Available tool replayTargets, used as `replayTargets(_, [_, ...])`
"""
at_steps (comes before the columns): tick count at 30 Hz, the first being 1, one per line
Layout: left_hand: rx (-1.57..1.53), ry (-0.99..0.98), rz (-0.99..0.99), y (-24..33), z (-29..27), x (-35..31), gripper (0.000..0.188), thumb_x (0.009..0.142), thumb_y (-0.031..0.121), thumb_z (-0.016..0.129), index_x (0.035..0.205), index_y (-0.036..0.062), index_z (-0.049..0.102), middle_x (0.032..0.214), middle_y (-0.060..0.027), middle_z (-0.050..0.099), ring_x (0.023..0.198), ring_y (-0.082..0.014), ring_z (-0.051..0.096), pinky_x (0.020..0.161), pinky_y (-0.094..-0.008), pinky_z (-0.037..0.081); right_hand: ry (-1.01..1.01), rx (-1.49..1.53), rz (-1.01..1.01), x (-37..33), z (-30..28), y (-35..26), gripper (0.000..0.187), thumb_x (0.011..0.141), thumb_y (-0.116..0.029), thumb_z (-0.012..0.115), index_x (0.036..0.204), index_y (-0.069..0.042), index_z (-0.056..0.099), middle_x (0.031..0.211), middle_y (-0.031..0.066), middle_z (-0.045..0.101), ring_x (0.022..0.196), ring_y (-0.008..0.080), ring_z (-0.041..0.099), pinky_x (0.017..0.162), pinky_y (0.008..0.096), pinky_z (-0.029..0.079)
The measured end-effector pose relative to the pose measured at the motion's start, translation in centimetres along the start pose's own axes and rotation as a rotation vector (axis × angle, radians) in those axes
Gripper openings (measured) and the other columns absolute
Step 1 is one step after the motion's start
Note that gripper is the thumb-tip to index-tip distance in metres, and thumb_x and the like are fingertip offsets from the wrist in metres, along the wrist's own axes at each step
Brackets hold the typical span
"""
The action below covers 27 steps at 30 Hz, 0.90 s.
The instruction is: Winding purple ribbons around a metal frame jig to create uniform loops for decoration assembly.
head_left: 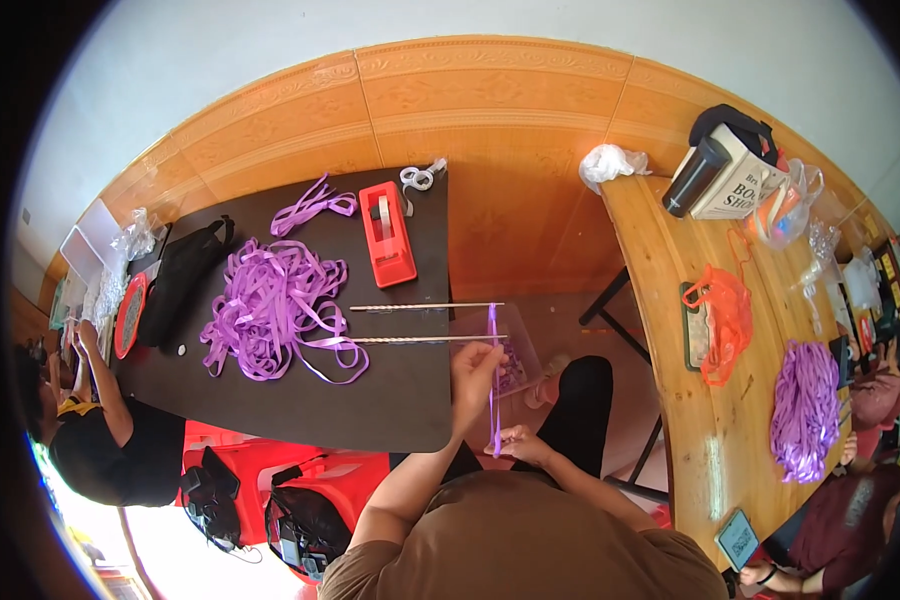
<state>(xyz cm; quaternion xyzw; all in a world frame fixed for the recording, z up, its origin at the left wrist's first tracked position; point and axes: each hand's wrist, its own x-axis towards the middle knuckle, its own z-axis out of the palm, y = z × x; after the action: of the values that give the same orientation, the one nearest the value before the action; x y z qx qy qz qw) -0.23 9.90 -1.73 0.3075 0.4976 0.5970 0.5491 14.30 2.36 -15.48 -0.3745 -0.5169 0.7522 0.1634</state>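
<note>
Two long thin rods [410, 340] lie side by side on the dark table and jut past its right edge. A purple ribbon [493, 400] is looped around the end of the far rod and hangs down toward me. My left hand [478, 368] pinches the ribbon just below the near rod. Closer to my body, my right hand [523, 444] grips the ribbon's lower part, its fingers closed. The ribbon runs taut between both hands. Left of the rods a tangled heap of purple ribbon [275, 305] covers part of the table.
Behind the rods stand a red tape dispenser [387, 235] and white tape rolls [420, 178]. A clear plastic bin [525, 350] sits below the table edge. The wooden table [660, 330] at right holds a purple ribbon bundle [806, 410]. Other people work at both sides.
</note>
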Motion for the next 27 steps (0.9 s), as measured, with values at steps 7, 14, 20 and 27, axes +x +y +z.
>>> replayTargets(7, [0.202, -0.038, 0.057, 1.6, 0.0, -0.8, 0.014, 0.086, 0.014, 0.062, 0.081, 0.0009, 0.063, 0.072, -0.0020, 0.063, 0.061, -0.0044, 0.052, 0.055, -0.0199, 0.040, -0.003, 0.179, -0.067, -2.5, 1.1, -1.8, 0.017, 0.077, -0.018, 0.074, 0.077, -0.003, 0.066, 0.068, -0.0034, 0.055, 0.065, 0.0043, 0.047, 0.061, 0.0205, 0.036])
replayTargets(14, [0.208, -0.063, 0.119, -0.7, -1.1, -1.5, 0.010, 0.082, 0.011, 0.066, 0.080, 0.0016, 0.063, 0.070, 0.0002, 0.061, 0.062, -0.0041, 0.051, 0.055, -0.0187, 0.040, 0.164, 0.018, -0.026, -3.2, 0.9, -2.7, 0.010, 0.081, -0.009, 0.064, 0.077, -0.001, 0.063, 0.068, -0.0025, 0.056, 0.063, 0.0036, 0.046, 0.061, 0.0196, 0.037])
replayTargets(20, [0.833, -0.319, 0.009, -5.5, -5.6, -6.1, 0.028, 0.069, 0.021, 0.078, 0.082, -0.0012, 0.066, 0.066, -0.0087, 0.064, 0.057, -0.0094, 0.057, 0.053, -0.0262, 0.047, 0.257, 0.232, 0.026, -2.2, 0.9, -0.5, 0.007, 0.081, -0.005, 0.060, 0.082, 0.002, 0.062, 0.075, 0.0040, 0.061, 0.071, 0.0101, 0.058, 0.066, 0.0230, 0.046])
replayTargets(27, [0.658, -0.260, -0.026, -6.7, -6.1, -7.5, 0.027, 0.075, 0.020, 0.071, 0.092, 0.0003, 0.065, 0.076, -0.0127, 0.068, 0.069, -0.0176, 0.066, 0.063, -0.0281, 0.051, 0.262, 0.273, 0.049, -1.8, 0.8, 0.8, 0.006, 0.081, -0.003, 0.058, 0.082, 0.001, 0.062, 0.075, 0.0035, 0.060, 0.068, 0.0102, 0.058, 0.064, 0.0227, 0.046])
